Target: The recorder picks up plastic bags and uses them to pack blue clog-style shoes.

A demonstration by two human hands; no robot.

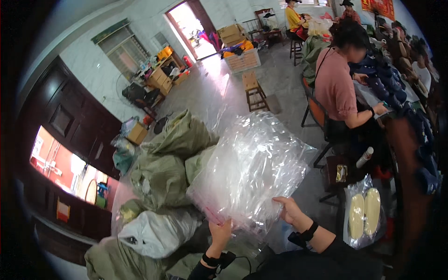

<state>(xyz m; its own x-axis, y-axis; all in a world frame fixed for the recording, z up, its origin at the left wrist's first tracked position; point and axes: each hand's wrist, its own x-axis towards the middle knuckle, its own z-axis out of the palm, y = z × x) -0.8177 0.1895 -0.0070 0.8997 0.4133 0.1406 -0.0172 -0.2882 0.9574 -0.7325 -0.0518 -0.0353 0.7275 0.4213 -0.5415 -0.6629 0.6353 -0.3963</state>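
Observation:
A large stack of clear plastic bags [256, 163] spreads out in front of me, shiny and crinkled, with a pinkish-red line near its lower left edge. My left hand [220, 233] grips the near left edge of the stack, fingers closed on the film. At the near right edge, my right hand [290, 211] pinches the plastic between thumb and fingers. Dark bands circle both wrists. Just left of the stack are bulging olive-green woven sacks [161, 179], and a white sack [156, 233] lies nearer to me.
A clear pack with two yellow insoles [364, 212] lies at my right, below a white bottle [364, 157]. A person in pink [333, 84] sits at a table with dark blue pieces [387, 84]. A wooden stool [254, 91] stands ahead; a dark door [70, 116] is left.

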